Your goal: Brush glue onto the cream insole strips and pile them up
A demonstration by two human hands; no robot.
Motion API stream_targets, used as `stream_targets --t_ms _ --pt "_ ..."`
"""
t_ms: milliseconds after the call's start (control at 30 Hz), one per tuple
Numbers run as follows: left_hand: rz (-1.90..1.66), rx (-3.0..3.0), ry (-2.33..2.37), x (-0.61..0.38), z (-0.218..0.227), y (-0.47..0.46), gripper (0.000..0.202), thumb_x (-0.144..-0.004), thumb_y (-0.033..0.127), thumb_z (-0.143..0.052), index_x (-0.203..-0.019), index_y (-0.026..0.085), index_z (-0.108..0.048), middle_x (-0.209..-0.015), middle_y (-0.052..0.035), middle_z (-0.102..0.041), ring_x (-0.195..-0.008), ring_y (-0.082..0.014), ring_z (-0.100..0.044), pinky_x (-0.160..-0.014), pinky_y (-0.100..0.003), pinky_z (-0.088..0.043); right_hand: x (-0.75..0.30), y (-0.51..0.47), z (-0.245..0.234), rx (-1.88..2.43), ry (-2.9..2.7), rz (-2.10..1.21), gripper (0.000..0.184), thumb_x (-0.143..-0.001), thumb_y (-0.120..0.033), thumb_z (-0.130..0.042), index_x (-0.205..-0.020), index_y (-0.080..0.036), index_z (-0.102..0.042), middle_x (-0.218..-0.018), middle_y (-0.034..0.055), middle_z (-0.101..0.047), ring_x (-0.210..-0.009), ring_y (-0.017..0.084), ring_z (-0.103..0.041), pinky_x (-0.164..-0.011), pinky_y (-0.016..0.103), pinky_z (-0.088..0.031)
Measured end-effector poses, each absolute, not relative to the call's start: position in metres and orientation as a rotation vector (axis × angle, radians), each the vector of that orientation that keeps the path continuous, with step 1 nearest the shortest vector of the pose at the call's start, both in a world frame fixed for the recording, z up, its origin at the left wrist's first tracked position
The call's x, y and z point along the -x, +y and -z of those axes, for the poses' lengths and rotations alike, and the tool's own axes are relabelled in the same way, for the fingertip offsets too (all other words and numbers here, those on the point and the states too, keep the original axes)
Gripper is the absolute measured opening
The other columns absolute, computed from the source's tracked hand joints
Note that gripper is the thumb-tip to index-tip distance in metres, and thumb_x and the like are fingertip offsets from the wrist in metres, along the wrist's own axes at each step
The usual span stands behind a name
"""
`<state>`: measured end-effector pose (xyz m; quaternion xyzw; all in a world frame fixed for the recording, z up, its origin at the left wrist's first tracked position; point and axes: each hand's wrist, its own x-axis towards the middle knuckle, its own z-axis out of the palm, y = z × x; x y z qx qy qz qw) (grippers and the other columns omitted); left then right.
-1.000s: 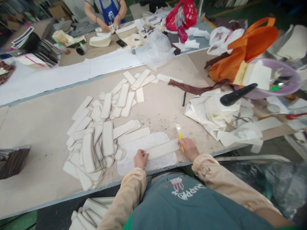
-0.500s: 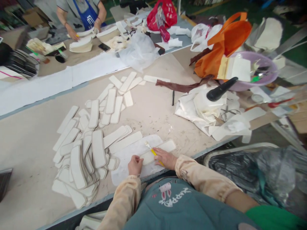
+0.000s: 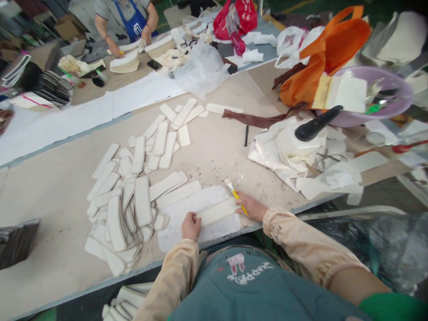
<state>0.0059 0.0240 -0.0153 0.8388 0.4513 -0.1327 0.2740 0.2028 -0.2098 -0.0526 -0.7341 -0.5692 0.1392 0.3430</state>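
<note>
My left hand [image 3: 191, 225] is closed on the left end of a long cream strip [image 3: 216, 211] that lies on a white glue-stained sheet [image 3: 197, 213] at the table's near edge. My right hand [image 3: 251, 207] holds a small yellow-handled brush [image 3: 235, 193] at the strip's right end, bristles pointing up and away. Just to the left of the sheet lies a big heap of the same cream strips [image 3: 130, 200].
A second group of strips [image 3: 167, 133] lies farther back. White fabric pieces, scissors and a black handle [image 3: 316, 125] sit at right, beside an orange bag [image 3: 321, 58] and a purple basin [image 3: 384, 89]. Another person [image 3: 127, 22] works at the far table. More strips [image 3: 123, 303] rest below the table edge.
My right hand with the brush swept left over the strip, then went back to its right end. My left hand kept hold of the left end. The camera view shifted.
</note>
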Motion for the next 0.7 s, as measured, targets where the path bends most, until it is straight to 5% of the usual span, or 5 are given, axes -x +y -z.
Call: stream_targets --t_ms 200,433,700 --pt "0.356 -2.302 1.287 -0.013 0.006 0.020 0.021 -0.073 0.025 -0.056 -0.092 0.016 -0.054 -0.098 -0.0103 -0.059 -0.090 -0.0206 -0.057 -0.077 -0.029 -0.042 -0.192 -0.231 0.026 1.980 -1.304 -0.178 0.017 -0.083 -0.022 -0.055 -0.099 -0.020 -0.050 -0.133 0.0135 -0.047 -0.128 0.026 -0.038 -0.105 0.052 -0.035" --pt "0.130 -1.995 1.184 -0.013 -0.005 0.022 0.019 -0.065 0.013 -0.054 -0.083 0.018 -0.051 -0.065 0.0020 -0.053 -0.062 -0.0136 -0.052 -0.062 -0.025 -0.040 -0.185 -0.254 -0.014 2.100 -1.128 -0.112 0.016 -0.082 -0.022 -0.056 -0.096 -0.024 -0.049 -0.129 0.0099 -0.052 -0.124 0.025 -0.045 -0.099 0.044 -0.043" --pt "-0.094 -1.390 0.602 -0.042 -0.137 0.022 0.025 -0.062 0.021 -0.070 -0.084 0.015 -0.059 -0.069 0.0010 -0.057 -0.062 -0.0088 -0.051 -0.056 -0.019 -0.037 -0.191 -0.212 -0.076 1.825 -0.888 -0.404 0.034 -0.077 -0.031 -0.064 -0.097 -0.026 -0.037 -0.128 0.0113 -0.054 -0.119 0.024 -0.050 -0.100 0.045 -0.038"
